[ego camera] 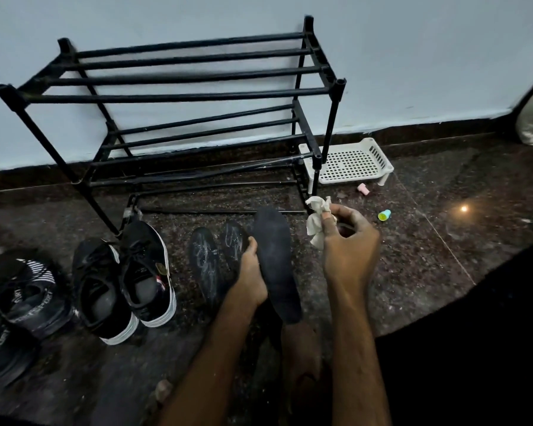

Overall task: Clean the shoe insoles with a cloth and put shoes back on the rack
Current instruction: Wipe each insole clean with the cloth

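Note:
My left hand grips a dark insole by its left edge and holds it up over the floor, toe end pointing away. Just right of the insole's toe, my right hand pinches a crumpled white cloth between thumb and fingers. Two more dark insoles with whitish marks lie on the floor left of the held one. A pair of black sneakers with white soles stands further left. The black metal rack stands against the wall with bare shelves.
Another pair of black sport shoes sits at the far left. A white perforated plastic tray lies right of the rack, with a small pink piece and a green-blue cap on the dark stone floor. My bare foot rests below the insole.

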